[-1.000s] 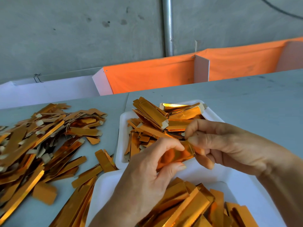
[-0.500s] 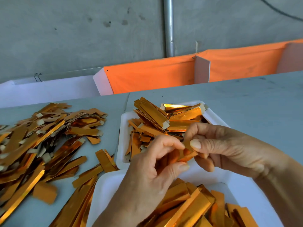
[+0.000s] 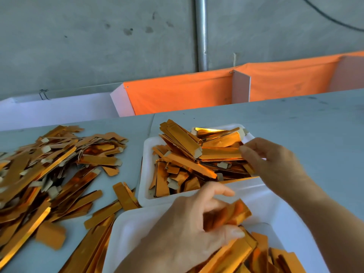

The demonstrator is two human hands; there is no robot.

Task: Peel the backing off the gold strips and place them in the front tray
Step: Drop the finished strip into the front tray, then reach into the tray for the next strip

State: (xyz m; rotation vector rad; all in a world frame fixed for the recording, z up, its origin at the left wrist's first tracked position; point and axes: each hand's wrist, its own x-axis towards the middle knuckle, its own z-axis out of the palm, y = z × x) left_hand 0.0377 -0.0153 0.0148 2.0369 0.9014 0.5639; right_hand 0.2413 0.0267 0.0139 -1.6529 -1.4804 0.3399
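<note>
My left hand holds a short gold strip between thumb and fingers, low over the white front tray, which holds several gold strips. My right hand is apart from it, at the right side of the white back tray. Its thumb and curled fingers pinch the end of a gold strip lying on top of the heap there. The left hand's blur hides how its fingers sit on the strip.
A big loose heap of gold strips with pale backing tabs covers the grey table to the left. More strips lie beside the front tray. An orange cloth bin runs behind the table's far edge.
The hands have come apart. My right hand has moved up and back to the back tray's strips. My left hand has lowered with the gold strip toward the front tray.
</note>
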